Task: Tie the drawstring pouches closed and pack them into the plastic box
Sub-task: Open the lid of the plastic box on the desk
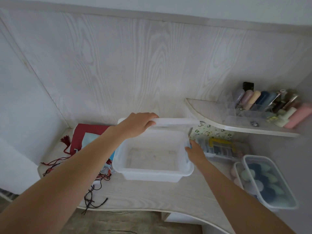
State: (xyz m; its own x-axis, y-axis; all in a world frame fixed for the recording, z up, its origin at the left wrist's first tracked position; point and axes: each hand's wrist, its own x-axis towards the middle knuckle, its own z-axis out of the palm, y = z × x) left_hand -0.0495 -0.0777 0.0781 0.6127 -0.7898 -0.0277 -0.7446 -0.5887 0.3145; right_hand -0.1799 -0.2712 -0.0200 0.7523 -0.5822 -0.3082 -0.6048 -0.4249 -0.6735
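The plastic box (152, 159) is translucent white, rectangular, with rounded corners and a thick rim. It stands on the pale wooden desk (152, 195), near the middle of the view, and its inside shows nothing in it. Its lid (175, 122) is raised at the 12 o'clock side of the box, standing almost on edge.

The left hand (137, 124) holds the lid at its left end: the fingers are curled over the top edge and the thumb lies below it. The right hand (195, 152) is at the 3 o'clock side of the box, its fingers bent on the rim there; how firmly it grips I cannot tell, because the fingertips are partly hidden by the wall.

At 9 o'clock from the box lie the drawstring pouches (87, 139), a dark red one and a light blue one, partly under the left forearm, with red and dark cords (94, 191) spreading loose toward 7 o'clock.
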